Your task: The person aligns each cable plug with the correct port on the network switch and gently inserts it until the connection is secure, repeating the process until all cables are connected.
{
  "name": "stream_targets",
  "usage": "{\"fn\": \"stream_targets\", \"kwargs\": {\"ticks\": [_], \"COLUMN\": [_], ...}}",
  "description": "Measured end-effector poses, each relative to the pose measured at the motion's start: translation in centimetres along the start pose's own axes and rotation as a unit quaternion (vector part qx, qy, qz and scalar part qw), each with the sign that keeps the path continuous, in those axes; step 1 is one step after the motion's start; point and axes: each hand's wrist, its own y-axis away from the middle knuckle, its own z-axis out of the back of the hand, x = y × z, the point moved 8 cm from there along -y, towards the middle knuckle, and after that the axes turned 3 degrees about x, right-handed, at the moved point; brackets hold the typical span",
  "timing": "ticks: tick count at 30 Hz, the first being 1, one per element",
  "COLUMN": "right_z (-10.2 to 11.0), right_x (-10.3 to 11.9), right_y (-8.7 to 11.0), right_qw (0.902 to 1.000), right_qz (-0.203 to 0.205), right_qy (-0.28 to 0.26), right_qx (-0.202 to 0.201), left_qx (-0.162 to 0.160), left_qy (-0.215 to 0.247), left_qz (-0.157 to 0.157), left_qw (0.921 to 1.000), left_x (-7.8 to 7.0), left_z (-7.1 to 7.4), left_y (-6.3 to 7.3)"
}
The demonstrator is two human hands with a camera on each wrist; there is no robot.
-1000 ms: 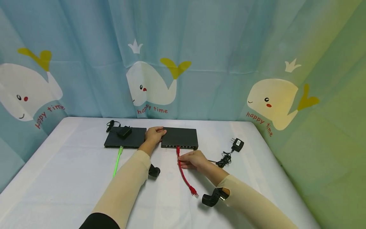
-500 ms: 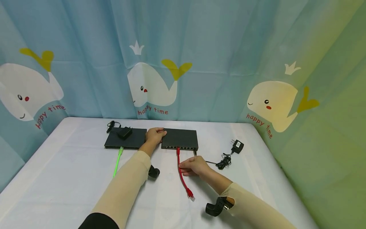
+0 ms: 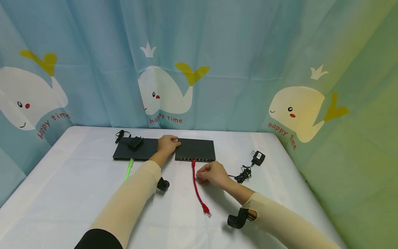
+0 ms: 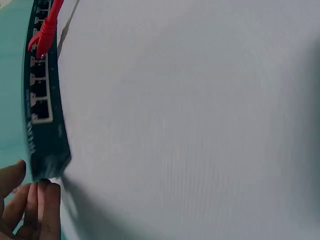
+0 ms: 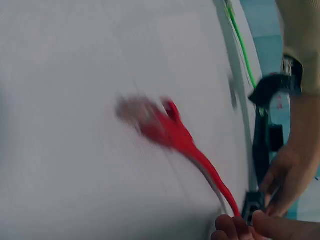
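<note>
A black network switch (image 3: 196,148) lies flat near the back of the table, a row of ports along its front. The plug of a red network cable (image 3: 199,193) sits in one of those ports, and the cable's other end lies loose towards the front. My left hand (image 3: 168,143) grips the switch's left end; in the left wrist view the thumb and fingers of this hand (image 4: 35,207) flank the corner. Just right of the cable is my right hand (image 3: 214,174), fingers loosely bent, fingertips right beside the cable. The right wrist view shows the cable's loose plug (image 5: 145,117) blurred.
Left of it, a second black switch (image 3: 149,150) carries a power adapter (image 3: 135,143) on top, with a green cable (image 3: 129,167) plugged into its front. Another power adapter (image 3: 258,158) lies at the right with a bundled cord (image 3: 243,174). A whale-print curtain (image 3: 230,69) hangs behind.
My right hand moved a little towards me along the red cable, then back towards the switch, its fingers coming off the cable. The cable's loose end shifted slightly left. My left hand stays put.
</note>
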Motion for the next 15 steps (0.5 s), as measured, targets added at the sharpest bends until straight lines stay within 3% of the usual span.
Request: {"fn": "stream_targets", "kwargs": {"ticks": [4, 8, 11, 15], "right_z": [2.5, 5.2, 6.8, 8.3], "right_x": [2.1, 4.7, 6.0, 7.2], "right_y": [-0.7, -1.6, -2.2, -2.9], "right_qw": [0.9972, 0.9830, 0.9677, 0.9486], "right_qz": [0.043, 0.117, 0.157, 0.197], "right_qy": [0.058, 0.134, 0.189, 0.237], "right_qx": [-0.021, -0.046, -0.058, -0.072], "left_qx": [0.010, 0.026, 0.028, 0.048], "left_qy": [-0.056, -0.121, -0.174, -0.239], "left_qz": [-0.060, -0.097, -0.132, -0.188], "left_qw": [0.9966, 0.9875, 0.9754, 0.9514], "left_x": [-1.5, -3.5, -4.7, -6.2], "left_z": [1.4, 3.2, 4.3, 4.9], "left_y": [-0.1, 0.5, 1.1, 2.1]}}
